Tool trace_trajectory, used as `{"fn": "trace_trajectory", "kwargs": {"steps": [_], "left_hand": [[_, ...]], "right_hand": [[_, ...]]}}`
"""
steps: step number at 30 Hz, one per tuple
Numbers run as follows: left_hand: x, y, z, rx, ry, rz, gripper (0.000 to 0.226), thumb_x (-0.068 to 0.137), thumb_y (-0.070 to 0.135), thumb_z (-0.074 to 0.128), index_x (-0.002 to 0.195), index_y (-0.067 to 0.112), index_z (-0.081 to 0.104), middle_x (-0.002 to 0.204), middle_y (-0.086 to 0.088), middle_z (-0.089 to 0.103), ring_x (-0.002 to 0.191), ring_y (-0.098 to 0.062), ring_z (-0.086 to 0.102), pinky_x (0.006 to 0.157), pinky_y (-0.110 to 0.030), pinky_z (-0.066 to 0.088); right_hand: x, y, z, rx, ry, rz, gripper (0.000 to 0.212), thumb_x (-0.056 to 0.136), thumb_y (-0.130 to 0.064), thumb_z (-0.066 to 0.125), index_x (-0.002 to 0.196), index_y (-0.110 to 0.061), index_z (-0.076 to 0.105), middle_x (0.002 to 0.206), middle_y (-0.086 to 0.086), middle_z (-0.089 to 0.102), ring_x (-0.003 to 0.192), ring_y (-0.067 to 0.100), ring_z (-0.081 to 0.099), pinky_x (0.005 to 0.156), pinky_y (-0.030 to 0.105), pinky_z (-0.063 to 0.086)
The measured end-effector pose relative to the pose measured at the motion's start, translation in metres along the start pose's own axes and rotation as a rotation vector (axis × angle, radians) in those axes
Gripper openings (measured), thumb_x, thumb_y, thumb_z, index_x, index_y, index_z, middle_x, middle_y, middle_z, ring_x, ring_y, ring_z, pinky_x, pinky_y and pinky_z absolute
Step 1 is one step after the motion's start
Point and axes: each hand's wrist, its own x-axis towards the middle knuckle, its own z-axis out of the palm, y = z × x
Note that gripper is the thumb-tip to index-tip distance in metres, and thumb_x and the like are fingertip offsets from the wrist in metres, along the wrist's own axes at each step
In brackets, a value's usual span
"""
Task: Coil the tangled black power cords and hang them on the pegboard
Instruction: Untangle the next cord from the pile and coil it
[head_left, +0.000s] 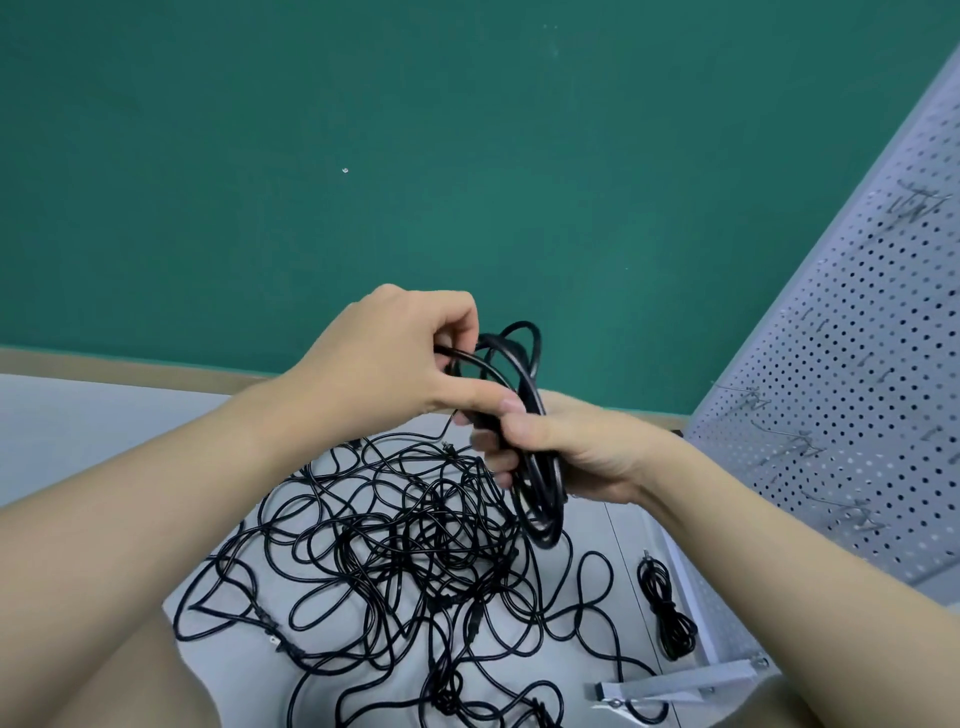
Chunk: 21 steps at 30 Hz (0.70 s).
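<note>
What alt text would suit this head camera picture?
Two hands wind a black cord coil: the right hand grips it, the left hand pinches a strand. Tangled cords lie below; a pegboard stands right.

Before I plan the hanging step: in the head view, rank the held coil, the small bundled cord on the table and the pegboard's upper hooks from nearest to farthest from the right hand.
1. Held coil: gripped in the right hand.
2. Small bundled cord: on the table, below the hand.
3. Upper hooks: high on the pegboard, at far right.
</note>
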Motion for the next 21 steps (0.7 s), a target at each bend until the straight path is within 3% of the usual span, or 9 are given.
{"fn": "trace_trajectory", "kwargs": {"steps": [2, 4, 6, 9, 11, 14, 17, 19, 21], "left_hand": [[-0.001, 0.004, 0.000, 0.073, -0.011, 0.074, 0.068, 0.050, 0.087, 0.070, 0.077, 0.028, 0.050, 0.055, 0.011, 0.048, 0.055, -0.013, 0.039, 0.054, -0.033, 0.035], [-0.001, 0.006, -0.001, 0.187, -0.012, 0.191, 0.066, 0.055, 0.088, 0.065, 0.081, 0.030, 0.049, 0.061, 0.011, 0.050, 0.061, -0.012, 0.046, 0.055, -0.030, 0.034], [0.001, 0.005, 0.000, 0.277, -0.002, 0.331, 0.063, 0.062, 0.087, 0.059, 0.084, 0.028, 0.050, 0.067, 0.012, 0.050, 0.064, -0.010, 0.045, 0.058, -0.028, 0.035], [0.003, 0.000, 0.004, 0.348, -0.040, 0.479, 0.059, 0.075, 0.082, 0.058, 0.088, 0.024, 0.054, 0.076, 0.013, 0.051, 0.071, -0.012, 0.043, 0.068, -0.029, 0.035], [0.002, -0.002, 0.006, 0.304, -0.114, 0.440, 0.055, 0.077, 0.082, 0.057, 0.091, 0.029, 0.053, 0.080, 0.016, 0.051, 0.076, -0.009, 0.045, 0.072, -0.029, 0.037], [0.000, -0.003, 0.004, 0.051, -0.216, 0.233, 0.047, 0.079, 0.076, 0.063, 0.091, 0.032, 0.053, 0.081, 0.009, 0.059, 0.077, -0.014, 0.054, 0.072, -0.039, 0.049], [0.002, -0.008, 0.000, -0.080, -0.217, 0.112, 0.047, 0.081, 0.074, 0.057, 0.089, 0.028, 0.059, 0.076, 0.005, 0.065, 0.067, -0.014, 0.055, 0.065, -0.033, 0.050], [0.003, -0.013, -0.003, -0.110, -0.205, 0.071, 0.050, 0.080, 0.076, 0.052, 0.084, 0.027, 0.061, 0.066, 0.010, 0.059, 0.058, -0.006, 0.046, 0.056, -0.022, 0.040], [0.004, -0.018, -0.007, -0.151, -0.188, 0.040, 0.052, 0.080, 0.077, 0.050, 0.083, 0.026, 0.061, 0.059, 0.012, 0.049, 0.054, -0.006, 0.038, 0.053, -0.020, 0.033]], "right_hand": [[0.001, 0.001, 0.006, -0.056, -0.052, 0.049, 0.072, 0.064, -0.030, 0.090, 0.121, -0.016, 0.049, 0.081, 0.009, 0.024, 0.076, 0.024, 0.017, 0.071, 0.034, 0.028], [0.002, 0.002, 0.009, -0.107, -0.037, 0.113, 0.057, 0.065, -0.022, 0.078, 0.115, -0.011, 0.052, 0.085, 0.014, 0.023, 0.076, 0.025, 0.020, 0.071, 0.034, 0.029], [0.003, 0.005, 0.007, -0.090, -0.016, 0.196, 0.058, 0.061, -0.016, 0.073, 0.115, -0.006, 0.054, 0.082, 0.005, 0.043, 0.072, 0.017, 0.035, 0.069, 0.029, 0.036], [0.000, 0.006, 0.008, -0.049, -0.090, 0.270, 0.051, 0.068, -0.006, 0.068, 0.118, -0.006, 0.061, 0.085, 0.003, 0.056, 0.076, 0.024, 0.039, 0.066, 0.029, 0.038], [-0.004, 0.003, 0.010, -0.088, -0.115, 0.251, 0.040, 0.068, -0.014, 0.075, 0.108, -0.014, 0.073, 0.099, 0.018, 0.053, 0.090, 0.037, 0.041, 0.080, 0.041, 0.039], [-0.011, -0.002, 0.012, -0.131, -0.129, 0.159, 0.025, 0.071, -0.017, 0.077, 0.096, -0.020, 0.077, 0.109, 0.021, 0.051, 0.100, 0.039, 0.042, 0.093, 0.053, 0.037], [-0.018, -0.006, 0.010, -0.182, -0.189, 0.082, 0.016, 0.086, -0.009, 0.067, 0.101, -0.010, 0.065, 0.092, 0.017, 0.050, 0.084, 0.028, 0.048, 0.081, 0.047, 0.037], [-0.020, -0.009, 0.007, -0.181, -0.197, 0.058, 0.013, 0.092, -0.005, 0.058, 0.105, -0.004, 0.056, 0.085, 0.014, 0.049, 0.079, 0.022, 0.049, 0.073, 0.041, 0.035], [-0.021, -0.011, 0.006, -0.106, -0.214, 0.032, 0.010, 0.097, -0.005, 0.051, 0.107, -0.004, 0.053, 0.080, 0.009, 0.045, 0.075, 0.019, 0.045, 0.074, 0.037, 0.035]]}}
